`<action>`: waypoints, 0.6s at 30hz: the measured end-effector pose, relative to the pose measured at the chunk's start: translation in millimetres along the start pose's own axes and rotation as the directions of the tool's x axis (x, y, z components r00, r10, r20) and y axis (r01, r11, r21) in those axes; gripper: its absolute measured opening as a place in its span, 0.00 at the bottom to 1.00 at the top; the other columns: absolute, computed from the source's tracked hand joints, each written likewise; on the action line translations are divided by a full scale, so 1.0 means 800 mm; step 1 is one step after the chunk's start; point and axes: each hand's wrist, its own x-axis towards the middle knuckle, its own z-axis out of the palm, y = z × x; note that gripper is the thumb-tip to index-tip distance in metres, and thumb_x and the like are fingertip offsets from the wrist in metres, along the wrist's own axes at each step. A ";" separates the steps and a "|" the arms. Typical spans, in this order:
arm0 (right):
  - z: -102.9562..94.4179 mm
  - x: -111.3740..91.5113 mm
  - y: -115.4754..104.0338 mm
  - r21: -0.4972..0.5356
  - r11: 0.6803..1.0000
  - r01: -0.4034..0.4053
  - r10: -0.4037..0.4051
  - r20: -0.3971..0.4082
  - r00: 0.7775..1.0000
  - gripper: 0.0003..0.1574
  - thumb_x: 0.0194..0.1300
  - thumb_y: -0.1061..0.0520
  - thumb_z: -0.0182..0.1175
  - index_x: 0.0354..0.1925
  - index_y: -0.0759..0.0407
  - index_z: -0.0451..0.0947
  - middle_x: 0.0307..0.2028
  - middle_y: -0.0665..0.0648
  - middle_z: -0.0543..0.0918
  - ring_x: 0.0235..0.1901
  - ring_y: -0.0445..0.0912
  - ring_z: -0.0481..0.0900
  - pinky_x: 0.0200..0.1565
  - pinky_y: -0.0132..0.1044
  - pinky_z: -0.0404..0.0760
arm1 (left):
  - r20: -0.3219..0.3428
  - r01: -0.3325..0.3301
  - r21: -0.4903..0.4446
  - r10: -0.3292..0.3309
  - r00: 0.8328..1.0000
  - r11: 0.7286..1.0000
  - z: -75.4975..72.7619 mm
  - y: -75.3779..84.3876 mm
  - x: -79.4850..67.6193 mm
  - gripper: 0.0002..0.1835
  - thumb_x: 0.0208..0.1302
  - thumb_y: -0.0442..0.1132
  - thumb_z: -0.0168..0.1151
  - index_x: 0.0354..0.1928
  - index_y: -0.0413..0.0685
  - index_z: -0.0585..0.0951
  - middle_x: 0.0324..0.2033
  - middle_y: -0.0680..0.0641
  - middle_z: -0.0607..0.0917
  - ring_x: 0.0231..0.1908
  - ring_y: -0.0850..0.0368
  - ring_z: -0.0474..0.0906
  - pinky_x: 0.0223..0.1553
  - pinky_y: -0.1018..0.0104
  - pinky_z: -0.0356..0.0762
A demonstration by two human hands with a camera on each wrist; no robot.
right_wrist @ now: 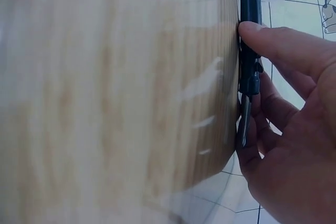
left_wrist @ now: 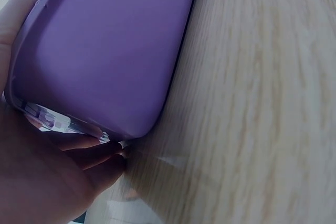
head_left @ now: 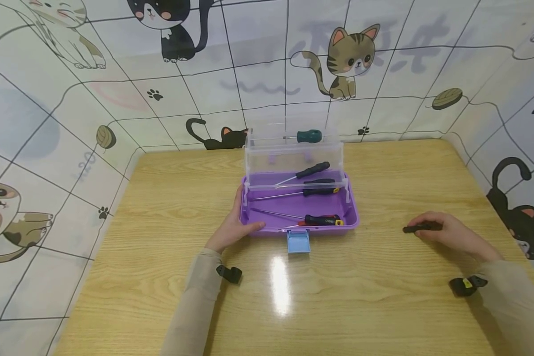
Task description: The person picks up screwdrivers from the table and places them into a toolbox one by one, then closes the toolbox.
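Observation:
A purple toolbox (head_left: 353, 210) stands at the middle of the table with its see-through lid (head_left: 260, 160) raised. My left hand (head_left: 232, 229) grips its left end, thumb over the front rim; the left wrist view shows fingers curling behind the purple wall (left_wrist: 110, 51). Inside lie several screwdrivers, among them a black-handled one (head_left: 313, 170), a black-and-yellow one (head_left: 324, 220) and, partly hidden under it, a red one (head_left: 301, 224). To the right of the box, my right hand (head_left: 454, 236) pinches a small screwdriver (right_wrist: 249, 66) with a black handle and short metal shaft, close to the tabletop.
A teal-handled screwdriver (head_left: 309, 136) shows at the raised lid's upper part. The blue latch (head_left: 298, 242) hangs down at the box's front. Cat-patterned walls (head_left: 258, 59) border the wooden table (head_left: 173, 207) at the back and sides.

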 end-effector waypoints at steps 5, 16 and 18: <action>-0.001 0.001 -0.007 -0.029 0.997 -0.073 0.073 0.006 0.997 0.14 0.63 0.62 0.64 0.48 0.63 0.81 0.43 0.57 0.82 0.39 0.32 0.74 0.36 0.23 0.72 | -0.024 -0.011 0.008 0.011 1.000 1.000 0.001 -0.027 0.009 0.64 0.54 0.40 0.73 0.75 0.68 0.31 0.75 0.46 0.36 0.72 0.44 0.36 0.69 0.43 0.37; 0.001 0.013 -0.017 -0.006 0.996 -0.093 0.092 -0.051 0.994 0.16 0.64 0.60 0.64 0.49 0.67 0.80 0.40 0.59 0.82 0.34 0.32 0.75 0.30 0.28 0.74 | -0.037 -0.009 0.006 0.009 0.999 1.000 0.002 -0.034 0.011 0.64 0.52 0.45 0.74 0.75 0.73 0.32 0.75 0.50 0.36 0.73 0.49 0.35 0.69 0.47 0.37; 0.002 0.015 -0.016 0.008 0.996 -0.092 0.093 -0.060 0.994 0.16 0.64 0.61 0.64 0.49 0.68 0.80 0.39 0.58 0.83 0.33 0.33 0.75 0.28 0.29 0.74 | -0.034 -0.016 0.008 0.016 0.999 1.000 0.002 -0.034 0.012 0.64 0.53 0.44 0.74 0.75 0.72 0.31 0.75 0.50 0.35 0.73 0.49 0.35 0.69 0.46 0.37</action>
